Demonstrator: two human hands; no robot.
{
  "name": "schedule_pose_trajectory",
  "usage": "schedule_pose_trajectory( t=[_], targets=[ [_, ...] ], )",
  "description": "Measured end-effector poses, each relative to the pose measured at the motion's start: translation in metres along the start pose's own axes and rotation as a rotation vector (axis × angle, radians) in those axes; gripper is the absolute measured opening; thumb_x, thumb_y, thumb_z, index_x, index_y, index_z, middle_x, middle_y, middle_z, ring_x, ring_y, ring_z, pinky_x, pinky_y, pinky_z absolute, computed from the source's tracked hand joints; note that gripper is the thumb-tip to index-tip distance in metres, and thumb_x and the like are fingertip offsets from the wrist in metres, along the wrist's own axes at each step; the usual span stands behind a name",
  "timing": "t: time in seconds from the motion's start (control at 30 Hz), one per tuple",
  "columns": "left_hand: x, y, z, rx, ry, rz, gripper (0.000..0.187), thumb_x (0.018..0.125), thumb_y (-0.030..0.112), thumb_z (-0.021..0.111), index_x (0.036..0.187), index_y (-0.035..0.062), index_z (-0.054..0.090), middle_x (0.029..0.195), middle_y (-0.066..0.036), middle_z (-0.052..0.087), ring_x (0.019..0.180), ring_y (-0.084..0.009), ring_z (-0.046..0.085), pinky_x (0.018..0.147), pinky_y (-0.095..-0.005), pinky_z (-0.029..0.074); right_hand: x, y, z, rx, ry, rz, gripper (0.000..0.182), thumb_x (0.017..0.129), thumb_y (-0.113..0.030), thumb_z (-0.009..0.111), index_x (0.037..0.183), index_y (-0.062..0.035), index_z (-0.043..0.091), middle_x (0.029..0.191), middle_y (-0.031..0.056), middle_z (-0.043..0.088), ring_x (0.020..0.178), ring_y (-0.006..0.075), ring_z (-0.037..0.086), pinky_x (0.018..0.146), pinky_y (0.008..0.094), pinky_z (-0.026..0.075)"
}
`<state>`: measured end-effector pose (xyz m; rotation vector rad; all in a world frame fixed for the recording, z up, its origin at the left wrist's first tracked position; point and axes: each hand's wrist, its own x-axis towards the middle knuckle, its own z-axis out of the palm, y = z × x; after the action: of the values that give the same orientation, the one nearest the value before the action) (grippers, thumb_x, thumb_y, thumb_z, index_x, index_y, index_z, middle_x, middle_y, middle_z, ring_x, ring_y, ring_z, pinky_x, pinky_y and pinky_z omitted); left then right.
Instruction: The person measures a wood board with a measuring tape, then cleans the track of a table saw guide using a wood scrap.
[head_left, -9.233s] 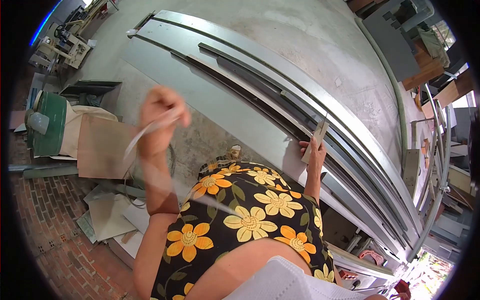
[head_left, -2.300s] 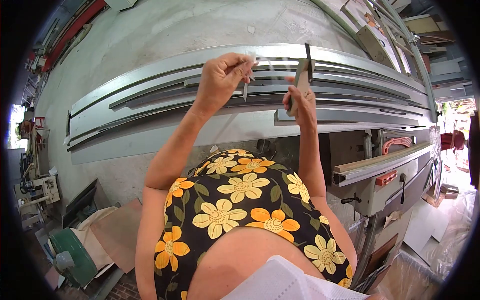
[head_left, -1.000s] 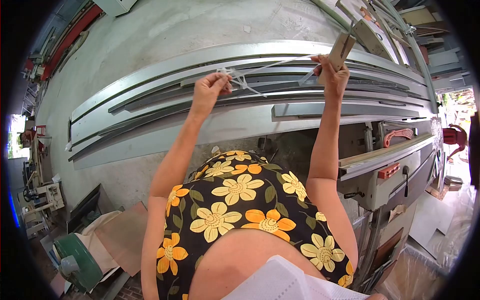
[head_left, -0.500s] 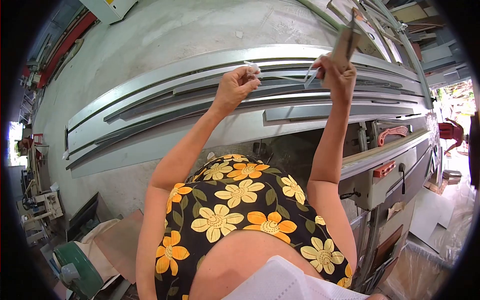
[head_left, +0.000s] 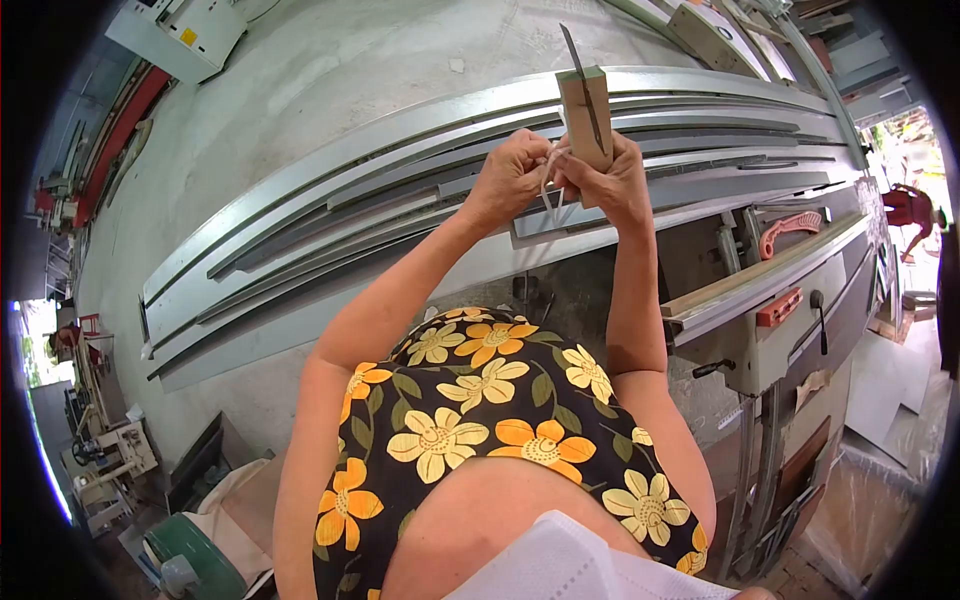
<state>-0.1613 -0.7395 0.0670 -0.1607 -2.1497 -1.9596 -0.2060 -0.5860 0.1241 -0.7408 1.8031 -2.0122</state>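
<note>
In the head view my right hand (head_left: 615,182) is closed round a wooden block (head_left: 572,105) held upright. A thin, dark blade (head_left: 573,50) lies along the block's face and sticks out past its top; its lower end is hidden at my fingers. My left hand (head_left: 512,175) is closed beside the block, pinching a narrow white strip (head_left: 546,190). The strip runs to the right-hand fingers and hangs in a loop below them. Both hands are above long metal profiles (head_left: 400,190).
A machine bench (head_left: 745,350) with a red-orange handle (head_left: 785,232) and a red block (head_left: 778,308) stands at right. A white cabinet (head_left: 185,40) is at the far left. Green machinery (head_left: 195,550) sits at lower left. Another person (head_left: 908,210) is at far right.
My right hand has moved left with the block and blade, and my left hand slightly right. The hands, earlier apart with the strip stretched between them, are now together.
</note>
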Motion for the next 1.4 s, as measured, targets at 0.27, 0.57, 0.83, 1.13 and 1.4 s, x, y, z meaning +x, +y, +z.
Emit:
schedule_pose_trajectory(
  t=[0.27, 0.57, 0.83, 1.13, 1.4],
  targets=[
    [-0.003, 0.012, -0.004, 0.002, -0.053, -0.007, 0.014, 0.091, 0.013, 0.065, 0.088, -0.0006, 0.065, 0.079, -0.004, 0.063, 0.073, -0.0084, 0.055, 0.066, -0.0257, 0.046, -0.01, 0.038, -0.029, 0.011, 0.003, 0.182, 0.032, 0.08, -0.019, 0.077, 0.1, -0.0001, 0.062, 0.065, 0.0034, 0.062, 0.055, 0.0081, 0.058, 0.046, 0.0217, 0.046],
    [-0.012, 0.002, -0.005, 0.063, 0.043, -0.075, 0.012, 0.09, 0.013, 0.065, 0.092, 0.001, 0.065, 0.083, -0.002, 0.066, 0.079, -0.008, 0.058, 0.073, -0.0235, 0.047, -0.018, 0.081, -0.016, 0.053, 0.019, 0.242, 0.023, 0.084, -0.026, 0.074, 0.084, -0.0047, 0.065, 0.063, 0.0035, 0.061, 0.052, 0.009, 0.056, 0.046, 0.0232, 0.044],
    [-0.025, -0.009, -0.014, 0.14, 0.223, -0.071, 0.022, 0.082, 0.011, 0.073, 0.1, 0.0057, 0.061, 0.089, -0.004, 0.065, 0.08, -0.0129, 0.062, 0.075, -0.026, 0.048, -0.016, 0.067, -0.028, 0.0, 0.228, 0.158, 0.025, 0.083, -0.021, 0.075, 0.086, 0.0012, 0.065, 0.062, 0.0055, 0.062, 0.051, 0.0082, 0.055, 0.046, 0.0231, 0.042],
    [-0.068, -0.1, -0.03, 0.756, 0.046, 0.077, 0.034, 0.079, 0.023, 0.074, 0.109, 0.0097, 0.068, 0.106, -0.012, 0.057, 0.103, -0.0296, 0.053, 0.091, -0.0401, 0.044, -0.002, 0.016, -0.076, -0.066, 0.462, -0.004, 0.021, 0.084, -0.019, 0.074, 0.08, -0.0009, 0.066, 0.064, 0.0063, 0.063, 0.051, 0.0097, 0.057, 0.046, 0.0226, 0.044],
    [-0.07, -0.117, -0.031, 0.822, 0.06, 0.171, 0.025, 0.083, 0.026, 0.071, 0.103, 0.0126, 0.072, 0.096, -0.007, 0.053, 0.093, -0.0253, 0.052, 0.081, -0.0388, 0.044, 0.005, -0.059, -0.122, -0.138, 0.735, -0.205, 0.019, 0.083, -0.019, 0.074, 0.079, -0.0033, 0.064, 0.064, 0.006, 0.061, 0.052, 0.0115, 0.056, 0.048, 0.0239, 0.044]
  ],
)
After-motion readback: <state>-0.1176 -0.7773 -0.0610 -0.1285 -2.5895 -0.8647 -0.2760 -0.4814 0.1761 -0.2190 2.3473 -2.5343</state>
